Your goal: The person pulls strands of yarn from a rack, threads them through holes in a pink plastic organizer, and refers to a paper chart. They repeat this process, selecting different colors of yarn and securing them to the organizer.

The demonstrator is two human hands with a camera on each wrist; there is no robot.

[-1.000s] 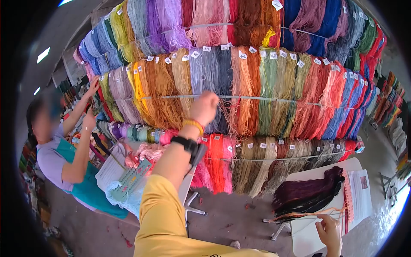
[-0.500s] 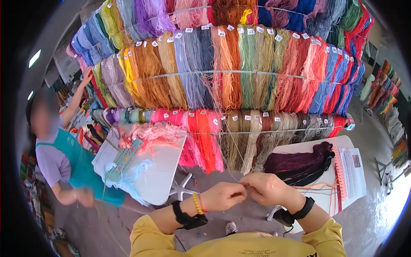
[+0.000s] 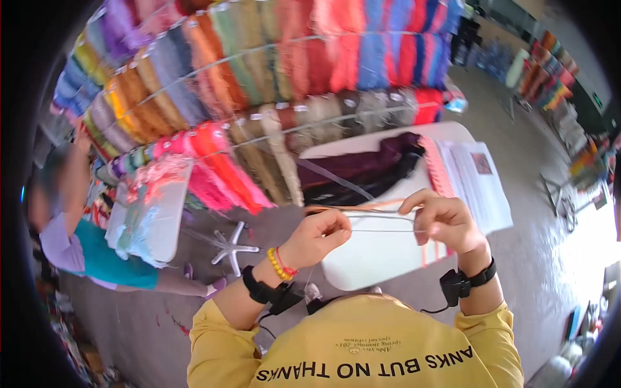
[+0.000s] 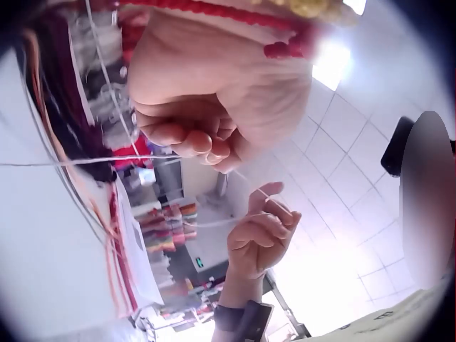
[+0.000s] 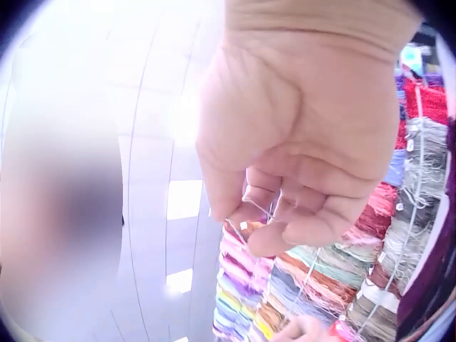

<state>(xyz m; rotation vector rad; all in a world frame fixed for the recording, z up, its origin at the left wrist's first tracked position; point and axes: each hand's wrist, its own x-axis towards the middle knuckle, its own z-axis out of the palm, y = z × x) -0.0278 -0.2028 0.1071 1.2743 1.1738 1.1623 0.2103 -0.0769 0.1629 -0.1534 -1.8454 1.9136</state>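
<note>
A thin pale thread (image 3: 381, 231) stretches between both hands above a white table. My left hand (image 3: 318, 239), a yellow bead bracelet at its wrist, has its fingers curled round one end; in the left wrist view the left hand (image 4: 214, 92) grips the thread in its bent fingers. The right hand (image 3: 449, 223) pinches the other end, and in the right wrist view thread runs over the fingers of the right hand (image 5: 299, 142). Just beyond the hands, dark purple and black yarn (image 3: 381, 161) lies on the table, with orange strands near its front.
Racks of coloured yarn hanks (image 3: 310, 58) rise in front. The white table (image 3: 349, 258) bears papers (image 3: 475, 178) at its right. At the left, a person in a teal apron (image 3: 107, 255) stands by another table (image 3: 169, 233) with pink and light blue yarn. A wheeled chair base (image 3: 234, 247) stands between.
Both hands came together from apart, then drew apart with thread between them. The view has turned toward the right-hand table. The other person's near arm was lowered and now is raised.
</note>
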